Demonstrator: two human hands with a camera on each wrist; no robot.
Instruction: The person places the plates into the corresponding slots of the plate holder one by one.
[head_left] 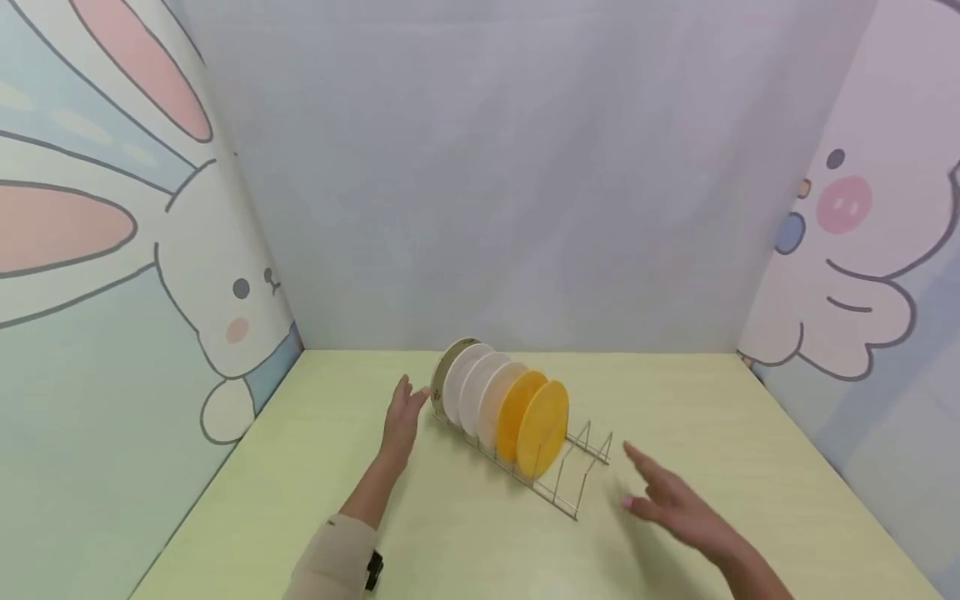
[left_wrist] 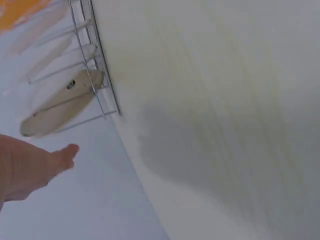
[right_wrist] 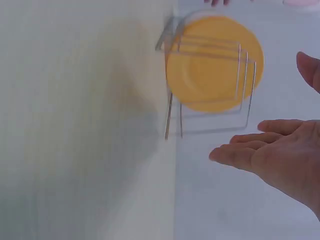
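A wire plate rack [head_left: 555, 500] stands on the table with several plates upright in a row. At its far left end is an olive plate with a dark pattern [left_wrist: 60, 107]; white plates [head_left: 459, 383], a pale peach one [head_left: 491, 408] and two yellow plates [head_left: 545, 429] follow toward the near right. My left hand [head_left: 401, 421] is beside the rack's far left end, close to the olive plate, and holds nothing. To the right of the rack's near end, my right hand [head_left: 671, 508] is held over the table with straight fingers, apart from the wires.
The pale yellow-green table [head_left: 750, 433] is bounded by a plain grey-white back wall [head_left: 487, 183]. Side panels carry a cartoon rabbit [head_left: 217, 292] on the left and a white cartoon animal [head_left: 862, 250] on the right. The rack's near right slots hold no plates.
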